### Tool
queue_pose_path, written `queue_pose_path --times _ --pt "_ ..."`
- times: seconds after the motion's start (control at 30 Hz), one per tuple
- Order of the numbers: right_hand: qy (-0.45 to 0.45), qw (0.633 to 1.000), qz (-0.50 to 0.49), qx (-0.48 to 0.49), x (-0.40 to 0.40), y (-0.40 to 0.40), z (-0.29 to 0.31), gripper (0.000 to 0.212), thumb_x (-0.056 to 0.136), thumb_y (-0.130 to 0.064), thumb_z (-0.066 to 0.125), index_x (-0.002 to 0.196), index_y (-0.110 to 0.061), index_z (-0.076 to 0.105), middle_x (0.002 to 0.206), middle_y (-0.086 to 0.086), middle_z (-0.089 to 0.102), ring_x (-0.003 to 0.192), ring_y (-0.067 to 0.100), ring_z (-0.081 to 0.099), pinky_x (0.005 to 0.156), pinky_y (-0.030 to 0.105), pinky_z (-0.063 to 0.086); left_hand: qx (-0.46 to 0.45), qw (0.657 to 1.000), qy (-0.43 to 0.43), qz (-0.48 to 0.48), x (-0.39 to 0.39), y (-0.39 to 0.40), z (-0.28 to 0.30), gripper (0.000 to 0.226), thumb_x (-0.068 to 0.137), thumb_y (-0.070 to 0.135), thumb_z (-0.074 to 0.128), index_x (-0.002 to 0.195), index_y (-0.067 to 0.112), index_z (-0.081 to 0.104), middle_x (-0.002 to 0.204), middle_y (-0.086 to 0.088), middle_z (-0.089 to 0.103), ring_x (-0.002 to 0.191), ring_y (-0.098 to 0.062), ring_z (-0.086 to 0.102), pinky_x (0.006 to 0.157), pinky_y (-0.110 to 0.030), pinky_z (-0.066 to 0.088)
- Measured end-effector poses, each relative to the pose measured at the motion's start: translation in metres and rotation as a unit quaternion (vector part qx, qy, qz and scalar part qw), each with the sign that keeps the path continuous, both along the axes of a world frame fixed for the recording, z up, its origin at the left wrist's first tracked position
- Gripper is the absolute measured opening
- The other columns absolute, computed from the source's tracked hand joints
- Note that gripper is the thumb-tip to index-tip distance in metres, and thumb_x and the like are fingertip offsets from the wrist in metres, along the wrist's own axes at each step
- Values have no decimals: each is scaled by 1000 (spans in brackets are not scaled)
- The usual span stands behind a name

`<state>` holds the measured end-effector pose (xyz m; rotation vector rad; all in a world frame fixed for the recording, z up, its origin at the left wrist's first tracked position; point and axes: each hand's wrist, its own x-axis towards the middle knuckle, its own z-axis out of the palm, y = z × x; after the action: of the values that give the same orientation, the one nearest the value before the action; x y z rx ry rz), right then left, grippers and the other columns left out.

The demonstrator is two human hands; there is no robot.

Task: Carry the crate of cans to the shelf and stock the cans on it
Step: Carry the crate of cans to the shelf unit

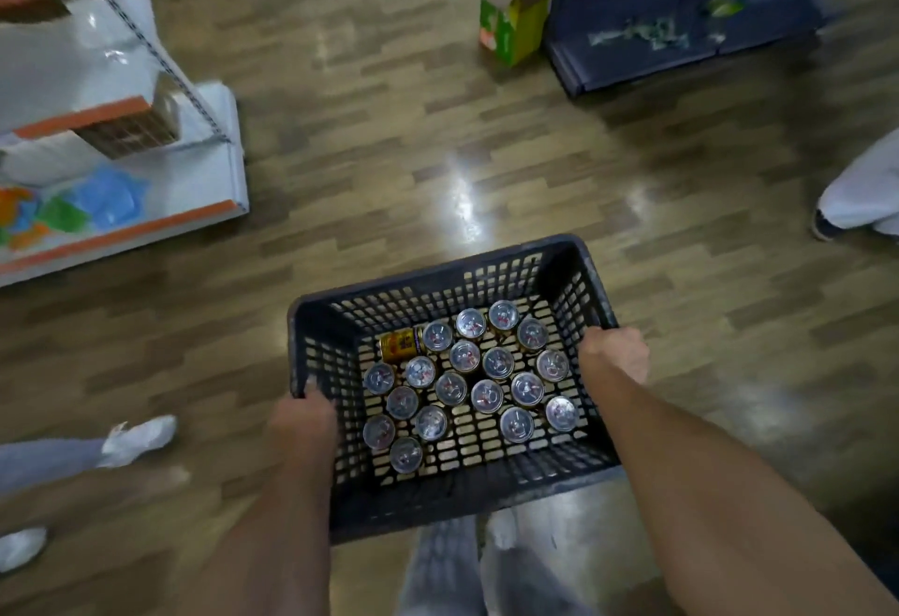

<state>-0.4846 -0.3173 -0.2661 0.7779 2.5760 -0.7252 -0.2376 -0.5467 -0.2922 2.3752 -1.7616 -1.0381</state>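
Gripping a dark slotted crate point(440, 499) by its two side rims, held out in front at about waist height above a wood-pattern floor point(389, 129). Left hand point(304, 413) curling over the left rim, fingers wrapped round the edge. Right hand point(615, 355) clenching round the right rim, knuckles up. Both forearms reaching forward from the bottom of the view.

Sitting inside the crate, on its grid bottom: a cluster of cans point(467, 382), nearly all standing upright with silver tops showing, packed close and touching, filling the middle and right of the bottom. Lying on its side at the cluster's far left edge, one gold can point(400, 346), touching an upright neighbour. Near-side strip of the crate bottom showing bare grid.

Standing off to the left, well apart from the crate: a white shelf point(214, 168) with orange edging, holding blurred coloured packs. Standing far ahead on the floor: an open green carton point(511, 27), just beside a dark blue unit point(681, 46).

Showing below the crate: the carrier's own grey trouser legs and a white shoe point(501, 528). Stepping in at the left edge, another person's leg and white shoe point(141, 438); at the right edge, another light trouser leg and dark shoe point(827, 226).
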Motion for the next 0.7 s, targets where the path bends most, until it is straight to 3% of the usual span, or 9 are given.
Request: queue_pose_path --times 0.13,0.23,0.43,0.63,0.7 --pt "3 1000 18 -17 -104 -98 -6 35 90 -26 64 107 4 68 104 22 71 95 33 69 81 35 54 4 1000 -7 -6 -99 -100 -7 62 100 49 43 119 -9 57 115 -29 61 103 -44 59 80 -44 46" --pt "-12 1000 -1 -22 -171 -172 -13 36 89 -26 63 108 4 69 106 22 71 99 34 68 76 29 45 11 998 -31 -47 -174 -183 -14 71 101 54 33 125 -10 54 124 -30 57 113 -44 55 91 -46 43" --pt "-7 998 -50 -28 -322 -329 -18 33 84 -22 66 103 5 69 100 22 71 93 36 69 83 40 56 -19 999 9 -26 -333 -346 -2 61 100 44 47 124 -12 54 123 -33 56 114 -47 54 94 -46 43" --pt "-2 999 -25 -45 -466 -488 -9 33 87 -24 66 106 3 69 104 22 70 96 36 68 80 37 52 -25 1000 15 4 -469 -505 6 56 97 41 54 123 -8 56 120 -30 60 109 -47 57 91 -44 47" --pt "-1 999 -25 -42 -523 -544 -11 33 88 -23 65 107 4 68 105 23 70 95 36 67 80 37 52 -28 1000 12 -5 -525 -560 5 57 97 39 54 126 -10 54 122 -31 59 112 -48 56 96 -48 46"
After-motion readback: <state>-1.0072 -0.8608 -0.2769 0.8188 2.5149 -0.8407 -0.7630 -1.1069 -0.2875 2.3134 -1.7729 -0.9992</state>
